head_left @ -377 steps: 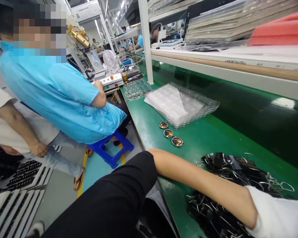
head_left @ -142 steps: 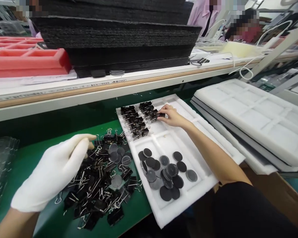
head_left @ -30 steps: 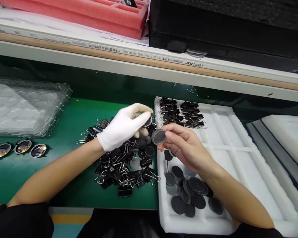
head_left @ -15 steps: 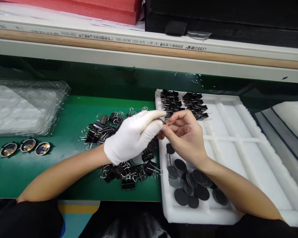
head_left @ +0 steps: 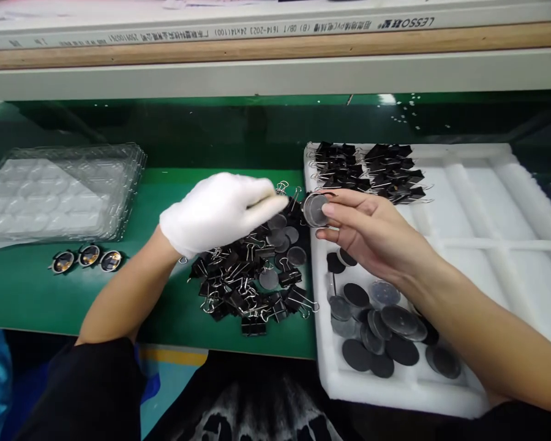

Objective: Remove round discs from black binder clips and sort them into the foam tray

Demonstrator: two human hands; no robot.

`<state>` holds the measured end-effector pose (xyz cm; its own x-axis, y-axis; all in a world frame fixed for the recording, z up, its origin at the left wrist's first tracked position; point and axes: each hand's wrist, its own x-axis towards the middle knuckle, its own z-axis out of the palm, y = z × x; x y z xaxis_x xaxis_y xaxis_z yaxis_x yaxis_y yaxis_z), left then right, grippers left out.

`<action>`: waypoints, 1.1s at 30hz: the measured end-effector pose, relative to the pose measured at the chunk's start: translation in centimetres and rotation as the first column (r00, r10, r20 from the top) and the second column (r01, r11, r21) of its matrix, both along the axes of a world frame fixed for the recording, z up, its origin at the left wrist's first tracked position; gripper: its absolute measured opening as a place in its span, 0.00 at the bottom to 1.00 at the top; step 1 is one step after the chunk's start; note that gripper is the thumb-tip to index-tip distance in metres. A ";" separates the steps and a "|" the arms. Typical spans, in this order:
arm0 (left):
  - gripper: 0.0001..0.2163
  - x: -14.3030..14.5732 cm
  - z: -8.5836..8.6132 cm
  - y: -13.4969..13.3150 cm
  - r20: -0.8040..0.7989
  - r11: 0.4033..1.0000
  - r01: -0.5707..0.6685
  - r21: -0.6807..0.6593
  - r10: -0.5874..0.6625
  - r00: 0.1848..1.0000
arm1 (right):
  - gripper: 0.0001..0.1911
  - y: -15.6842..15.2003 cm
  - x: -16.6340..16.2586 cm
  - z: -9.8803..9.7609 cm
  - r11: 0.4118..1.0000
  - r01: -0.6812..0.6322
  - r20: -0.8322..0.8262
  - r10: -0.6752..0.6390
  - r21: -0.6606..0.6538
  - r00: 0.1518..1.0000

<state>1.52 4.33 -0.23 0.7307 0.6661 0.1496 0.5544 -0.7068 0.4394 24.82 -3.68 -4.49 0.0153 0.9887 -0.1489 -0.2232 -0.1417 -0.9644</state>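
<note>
Green matting covers the bench (head_left: 37,294), on which a white foam tray (head_left: 487,202) is set at the right, with a heap of black binder clips (head_left: 243,282) just left of it. Above the tray's near-left edge a round disc (head_left: 314,209) is pinched in the bare right hand (head_left: 371,236). The gloved left hand (head_left: 218,211) is held just left of the disc, fingers loosely together, gripping nothing visible.
</note>
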 end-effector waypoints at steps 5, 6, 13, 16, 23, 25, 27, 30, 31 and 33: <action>0.13 0.3 -2.3 -0.2 -0.340 0.971 0.230 0.061 -0.197 0.920 | 0.10 0.8 0.7 -0.6 0.997 -0.036 -0.052 0.032 -0.069 0.998; 0.12 0.4 -2.6 -0.3 -0.350 0.963 0.258 0.076 -0.216 0.911 | 0.11 0.9 0.8 -0.6 0.997 -0.047 -0.053 0.044 -0.061 0.998; 0.15 0.3 -0.4 0.5 0.132 0.998 -0.057 0.008 0.055 0.990 | 0.12 0.2 1.4 0.6 0.959 -0.283 -0.057 0.284 0.022 0.957; 0.15 1.3 -0.5 -0.1 0.399 0.969 -0.176 -0.175 0.234 0.887 | 0.13 -0.1 0.7 0.6 0.960 -0.270 -0.070 0.275 0.070 0.959; 0.20 1.8 -1.3 -0.7 0.276 0.991 -0.044 -0.124 0.077 0.958 | 0.12 -0.2 0.3 0.8 0.949 -0.264 -0.032 0.273 0.171 0.961; 0.21 1.3 -1.0 -0.7 0.141 0.995 -0.003 -0.099 0.017 0.990 | 0.11 -0.2 0.7 1.2 0.937 -0.300 0.016 0.302 0.180 0.953; 0.23 0.9 -0.8 -0.8 0.062 0.994 0.006 -0.111 0.001 0.998 | 0.11 -0.2 1.0 1.4 0.928 -0.336 0.040 0.334 0.163 0.942; 0.25 0.9 -0.6 -1.0 0.003 0.994 0.050 -0.097 -0.050 0.999 | 0.11 0.0 1.3 1.4 0.902 -0.410 0.037 0.408 0.135 0.912; 0.25 1.0 -0.5 -1.1 -0.013 0.995 0.054 -0.083 -0.055 0.998 | 0.11 0.1 1.4 1.3 0.892 -0.432 0.030 0.432 0.130 0.901; 0.25 1.1 -0.4 -1.1 -0.054 0.997 0.048 -0.057 -0.051 0.997 | 0.10 0.3 1.5 1.0 0.884 -0.449 0.009 0.452 0.127 0.892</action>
